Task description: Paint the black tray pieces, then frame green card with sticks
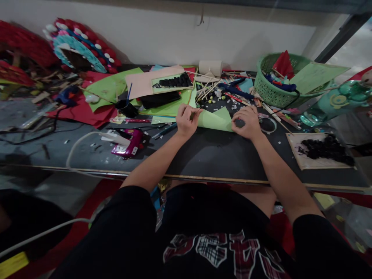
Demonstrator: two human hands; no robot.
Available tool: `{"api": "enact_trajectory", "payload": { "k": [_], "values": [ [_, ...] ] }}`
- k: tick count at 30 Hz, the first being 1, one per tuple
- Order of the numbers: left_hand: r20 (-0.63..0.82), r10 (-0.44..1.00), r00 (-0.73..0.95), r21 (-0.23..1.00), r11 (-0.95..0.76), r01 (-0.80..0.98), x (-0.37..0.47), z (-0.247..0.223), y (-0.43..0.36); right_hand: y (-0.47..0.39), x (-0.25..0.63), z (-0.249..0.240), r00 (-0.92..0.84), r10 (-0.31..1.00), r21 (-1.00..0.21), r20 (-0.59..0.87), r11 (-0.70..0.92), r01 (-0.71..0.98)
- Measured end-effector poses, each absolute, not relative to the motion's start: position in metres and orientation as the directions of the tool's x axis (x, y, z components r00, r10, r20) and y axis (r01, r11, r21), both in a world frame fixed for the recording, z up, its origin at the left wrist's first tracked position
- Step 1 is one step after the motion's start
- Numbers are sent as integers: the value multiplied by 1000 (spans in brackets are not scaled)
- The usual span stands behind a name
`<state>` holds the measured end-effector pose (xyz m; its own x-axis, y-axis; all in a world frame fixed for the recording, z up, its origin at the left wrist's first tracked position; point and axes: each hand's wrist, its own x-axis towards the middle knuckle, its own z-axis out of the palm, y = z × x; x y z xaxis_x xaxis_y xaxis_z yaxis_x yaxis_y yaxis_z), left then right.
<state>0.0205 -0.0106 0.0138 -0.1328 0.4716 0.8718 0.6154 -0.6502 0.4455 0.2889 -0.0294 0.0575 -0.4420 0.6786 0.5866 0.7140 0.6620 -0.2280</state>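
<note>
Between my hands is a light green sheet of paper (215, 119), its far edge bent up into a fold. My left hand (187, 121) pinches the sheet's left end between thumb and fingers. At the other end, my right hand (247, 122) curls its fingers and thumb around the paper's right edge. The sheet is just above the dark tabletop (215, 155). Right beside my right hand lies a roll of clear tape (267, 125). A magenta glue gun (129, 144) rests left of my left forearm.
Sticks and paper scraps (207, 91) litter the back. A green basket (261, 91) and a teal bottle (322, 108) stand at right, near a board with black lumps (322, 151). Red and green sheets (107, 89) and a black cup (126, 109) are at left. A white cord (71, 153) hangs over the edge.
</note>
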Motion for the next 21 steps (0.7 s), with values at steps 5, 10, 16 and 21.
{"api": "enact_trajectory", "payload": {
  "k": [5,10,16,21],
  "values": [
    [866,473,-165,463,-631,622,20,16,-11,-30,289,58,-433,678,-251,594,668,701],
    [914,388,-122,360,-634,685,23,21,-15,-28,288,56,-392,707,-253,588,622,741],
    [974,213,78,85,-663,744,33,24,-23,-24,290,51,-265,799,-263,541,459,848],
    [988,133,82,34,-697,716,31,31,-26,-25,290,52,-267,742,-252,615,505,825]
  ]
}}
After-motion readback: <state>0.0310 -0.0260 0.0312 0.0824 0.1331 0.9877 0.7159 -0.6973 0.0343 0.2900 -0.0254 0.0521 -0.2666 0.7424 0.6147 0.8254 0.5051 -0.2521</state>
